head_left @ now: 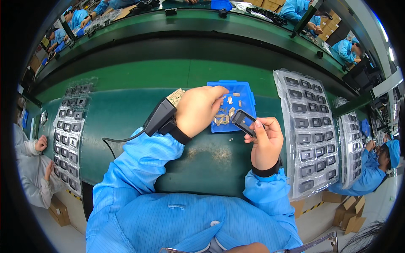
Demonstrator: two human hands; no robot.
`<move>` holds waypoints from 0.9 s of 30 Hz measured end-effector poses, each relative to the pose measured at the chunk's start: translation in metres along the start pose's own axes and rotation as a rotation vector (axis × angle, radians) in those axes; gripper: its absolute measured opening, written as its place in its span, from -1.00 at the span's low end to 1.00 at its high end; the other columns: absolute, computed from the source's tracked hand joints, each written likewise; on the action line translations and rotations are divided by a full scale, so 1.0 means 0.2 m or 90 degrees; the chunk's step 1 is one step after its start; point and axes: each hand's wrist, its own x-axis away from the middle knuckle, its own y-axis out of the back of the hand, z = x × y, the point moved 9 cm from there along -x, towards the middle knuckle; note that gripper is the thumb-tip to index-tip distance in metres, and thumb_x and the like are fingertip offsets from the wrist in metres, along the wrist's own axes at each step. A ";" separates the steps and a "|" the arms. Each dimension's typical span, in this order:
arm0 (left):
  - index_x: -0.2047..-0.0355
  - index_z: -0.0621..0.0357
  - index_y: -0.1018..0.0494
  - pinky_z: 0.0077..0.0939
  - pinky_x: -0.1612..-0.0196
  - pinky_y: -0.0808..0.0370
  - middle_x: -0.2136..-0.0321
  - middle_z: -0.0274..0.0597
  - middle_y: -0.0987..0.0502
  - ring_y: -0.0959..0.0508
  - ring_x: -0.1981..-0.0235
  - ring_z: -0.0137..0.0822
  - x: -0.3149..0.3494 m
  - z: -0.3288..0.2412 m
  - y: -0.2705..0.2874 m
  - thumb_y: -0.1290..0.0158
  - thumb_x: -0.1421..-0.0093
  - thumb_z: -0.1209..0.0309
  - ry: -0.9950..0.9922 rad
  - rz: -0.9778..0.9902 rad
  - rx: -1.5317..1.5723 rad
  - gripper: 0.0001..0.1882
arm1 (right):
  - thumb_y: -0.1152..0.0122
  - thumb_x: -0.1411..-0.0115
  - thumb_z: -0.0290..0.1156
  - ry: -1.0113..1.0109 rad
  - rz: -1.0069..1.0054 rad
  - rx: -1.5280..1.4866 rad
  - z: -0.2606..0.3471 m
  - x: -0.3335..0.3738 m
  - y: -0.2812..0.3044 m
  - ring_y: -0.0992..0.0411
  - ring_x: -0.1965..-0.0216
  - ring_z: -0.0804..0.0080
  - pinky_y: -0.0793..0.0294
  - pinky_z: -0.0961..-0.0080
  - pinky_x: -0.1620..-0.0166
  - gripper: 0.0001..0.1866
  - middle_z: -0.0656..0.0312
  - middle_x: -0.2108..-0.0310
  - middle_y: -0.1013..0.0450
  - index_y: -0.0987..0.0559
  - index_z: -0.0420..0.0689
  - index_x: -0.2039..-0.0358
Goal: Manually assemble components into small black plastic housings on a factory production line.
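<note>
Between the thumb and fingers of my right hand is a small black plastic housing, a rounded rectangle with an opening, tilted beside the bin's lower right corner. My left hand reaches over the left side of a shallow blue plastic bin. Its index finger and thumb are bent and apart, with nothing visible between them; the other fingers are hidden. In the bin lie several small tan strips. Behind my left wrist shows a stack of tan pieces, partly covered by a black strapped device.
Clear plastic trays of black housings lie at the right and left of the green table. Tiny pale bits sit near the bin. A cable runs from the wrist device. Other people work on both sides and across a far bench.
</note>
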 end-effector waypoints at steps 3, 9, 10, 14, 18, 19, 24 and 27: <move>0.11 0.17 -0.61 -0.43 0.21 -0.62 0.09 0.11 -0.62 -0.69 0.26 -0.12 0.02 -0.08 0.04 -0.17 -0.18 0.51 -0.073 -0.061 0.071 -0.76 | -0.19 -0.33 -0.45 -0.019 0.015 -0.003 -0.01 0.00 -0.01 -0.48 0.49 0.55 -0.52 0.64 0.45 -0.87 0.19 0.38 -0.50 -0.47 -0.21 0.20; 0.05 0.22 -0.60 -0.50 0.12 -0.57 0.14 -0.09 -0.67 -0.65 0.17 -0.38 0.06 -0.10 -0.12 -0.15 -0.28 0.48 0.072 0.185 0.423 -0.76 | -0.21 -0.30 -0.52 -0.022 0.068 -0.009 -0.01 0.02 -0.05 -0.48 0.43 0.60 -0.54 0.68 0.43 -0.87 0.20 0.31 -0.49 -0.46 -0.22 0.20; 0.05 0.22 -0.60 -0.50 0.12 -0.57 0.14 -0.09 -0.67 -0.65 0.17 -0.38 0.06 -0.09 -0.12 -0.15 -0.28 0.48 0.073 0.184 0.422 -0.76 | -0.21 -0.30 -0.52 -0.023 0.069 -0.009 -0.01 0.02 -0.04 -0.48 0.43 0.60 -0.54 0.68 0.43 -0.87 0.20 0.31 -0.49 -0.46 -0.22 0.20; 0.18 0.27 -0.65 -0.50 0.11 -0.57 0.25 -0.15 -0.69 -0.64 0.20 -0.40 0.08 -0.09 -0.17 -0.18 -0.26 0.49 0.081 0.265 0.490 -0.83 | -0.22 -0.27 -0.58 0.013 0.102 -0.007 0.00 0.03 -0.06 -0.48 0.36 0.61 -0.56 0.68 0.42 -0.86 0.21 0.28 -0.48 -0.46 -0.22 0.20; 0.19 0.24 -0.62 -0.41 0.21 -0.60 0.35 -0.10 -0.67 -0.67 0.29 -0.24 0.07 -0.22 -0.08 -0.17 -0.18 0.53 -0.191 0.161 0.231 -0.82 | -0.22 -0.28 -0.58 0.056 0.071 -0.031 0.02 0.02 -0.04 -0.48 0.41 0.62 -0.55 0.69 0.43 -0.89 0.23 0.32 -0.49 -0.46 -0.21 0.23; 0.20 0.22 -0.60 -0.37 0.24 -0.60 0.36 -0.08 -0.66 -0.67 0.32 -0.16 0.11 -0.29 -0.06 -0.17 -0.16 0.53 -0.340 0.096 0.065 -0.81 | -0.22 -0.28 -0.58 0.056 0.070 -0.029 0.02 0.03 -0.05 -0.48 0.41 0.62 -0.55 0.69 0.43 -0.89 0.23 0.32 -0.49 -0.46 -0.21 0.23; 0.22 0.20 -0.59 -0.27 0.31 -0.59 0.42 -0.06 -0.65 -0.66 0.37 -0.09 0.14 -0.29 -0.09 -0.16 -0.14 0.50 -0.241 0.102 -0.005 -0.82 | -0.15 -0.37 -0.41 0.019 -0.002 0.062 0.00 0.02 0.00 -0.40 0.57 0.65 -0.42 0.73 0.56 -0.88 0.25 0.47 -0.47 -0.46 -0.18 0.28; 0.30 0.22 -0.61 -0.29 0.36 -0.59 0.47 -0.03 -0.63 -0.65 0.45 -0.08 0.12 -0.27 -0.07 -0.18 -0.14 0.46 -0.164 0.091 0.084 -0.87 | -0.07 -0.41 -0.30 -0.012 0.005 0.014 -0.03 0.01 0.01 -0.36 0.64 0.63 -0.35 0.74 0.61 -0.80 0.24 0.49 -0.48 -0.47 -0.17 0.27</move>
